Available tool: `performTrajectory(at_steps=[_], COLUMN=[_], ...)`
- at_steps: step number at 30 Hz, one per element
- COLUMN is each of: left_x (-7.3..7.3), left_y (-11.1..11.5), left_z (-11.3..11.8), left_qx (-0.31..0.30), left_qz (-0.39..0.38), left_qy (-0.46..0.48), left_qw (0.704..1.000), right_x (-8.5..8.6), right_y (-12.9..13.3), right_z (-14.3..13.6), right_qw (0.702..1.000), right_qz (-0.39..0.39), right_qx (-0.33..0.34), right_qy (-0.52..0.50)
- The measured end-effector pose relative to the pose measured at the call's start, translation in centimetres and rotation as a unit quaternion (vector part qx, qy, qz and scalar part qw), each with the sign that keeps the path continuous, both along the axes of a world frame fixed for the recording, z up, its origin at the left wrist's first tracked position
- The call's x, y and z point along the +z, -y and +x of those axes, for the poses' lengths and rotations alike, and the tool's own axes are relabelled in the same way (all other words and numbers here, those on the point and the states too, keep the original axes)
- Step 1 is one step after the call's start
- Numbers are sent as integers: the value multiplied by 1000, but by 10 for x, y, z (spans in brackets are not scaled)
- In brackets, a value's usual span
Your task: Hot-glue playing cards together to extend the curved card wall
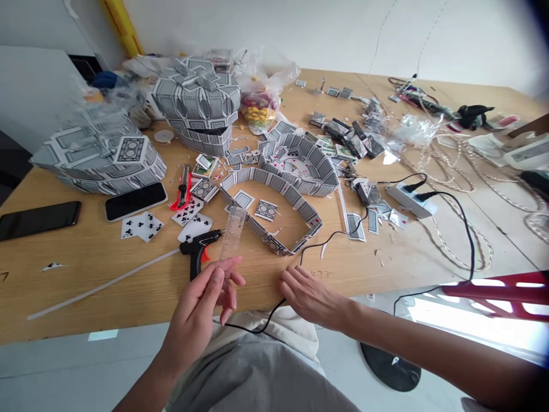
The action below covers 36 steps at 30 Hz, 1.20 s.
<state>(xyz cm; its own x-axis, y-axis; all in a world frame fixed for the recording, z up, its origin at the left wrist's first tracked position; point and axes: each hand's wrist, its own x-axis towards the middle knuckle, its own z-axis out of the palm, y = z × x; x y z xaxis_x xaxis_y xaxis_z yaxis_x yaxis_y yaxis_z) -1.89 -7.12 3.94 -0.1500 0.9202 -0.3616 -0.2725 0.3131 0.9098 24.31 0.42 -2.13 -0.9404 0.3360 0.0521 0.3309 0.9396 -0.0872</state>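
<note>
On the worktop (115,303), clock as seen by the wearer: far L, approx. 9 o'clock, lay a blk phone (40,220), w/ a 2nd phone (136,201) at its 2 o'clock. A grey lidded box (96,151) stood above both, a taller one (197,100) at its 1–2 o'clock. Red cutter (183,189) lay just R of the 2nd phone.

Blk glue gun (197,249) lay beside the ruler's L edge, nozzle twd 2 o'clock, w/ a white stick (103,282) running off twd 8 o'clock.

L hand (206,294): grip closed, thumb & fingers on near end of clear ruler (233,232), which pointed to approx. 12–1 o'clock. Its far end met the L side of the heart-shaped card frame (302,207) in view; couldn't tell if touching. Frame sat at L hand's 1–2 o'clock, a card pack (266,210) inside.

R hand (309,294) rested palm down by the worktop edge, fingers curled, over a blk cable (251,331); couldn't tell if its grip had hold of it. Power strip (410,200) lay at its 2 o'clock.
</note>
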Motion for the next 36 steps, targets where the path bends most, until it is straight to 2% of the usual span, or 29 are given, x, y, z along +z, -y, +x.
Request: performTrajectory(at_steps=[2, 4, 6, 9, 11, 14, 19, 24, 32, 34, 36], left_x=[-1, -3, -5, -8, -8, -9, -8, -8, -10, -9, -9], left_y=[-1, -2, -2, -2, -1, 0, 0, 5, 4, 4, 5], left_z=[-1, 0, 1, 3, 4, 6, 9, 7, 8, 8, 8], left_qx=[1, -4, -14, -29, -34, -37, -51, -39, -41, -45, -47], left_qz=[3, 8, 14, 21, 24, 22, 14, 10, 15, 14, 12], left_qy=[3, 7, 12, 19, 19, 10, 3, -4, 4, 5, 5], left_qw=[1000, 1000, 1000, 999, 999, 999, 999, 999, 999, 999, 999], right_x=[4, 14, 27, 44, 48, 41, 22, 20, 13, 10, 11], right_y=[4, 4, 1, -4, -4, 0, 1, -1, 13, 14, 11], right_z=[4, 9, 15, 24, 26, 22, 3, -9, -14, -12, -10], right_qw=[999, 995, 976, 924, 908, 924, 967, 976, 988, 990, 994], right_qz=[-25, -67, -131, -191, -218, -236, -200, -169, -46, -39, -46], right_qx=[6, -27, -107, -246, -277, -236, -148, -133, -139, -122, -78], right_qy=[-25, -70, -140, -221, -225, -185, -58, 18, 51, 53, 53])
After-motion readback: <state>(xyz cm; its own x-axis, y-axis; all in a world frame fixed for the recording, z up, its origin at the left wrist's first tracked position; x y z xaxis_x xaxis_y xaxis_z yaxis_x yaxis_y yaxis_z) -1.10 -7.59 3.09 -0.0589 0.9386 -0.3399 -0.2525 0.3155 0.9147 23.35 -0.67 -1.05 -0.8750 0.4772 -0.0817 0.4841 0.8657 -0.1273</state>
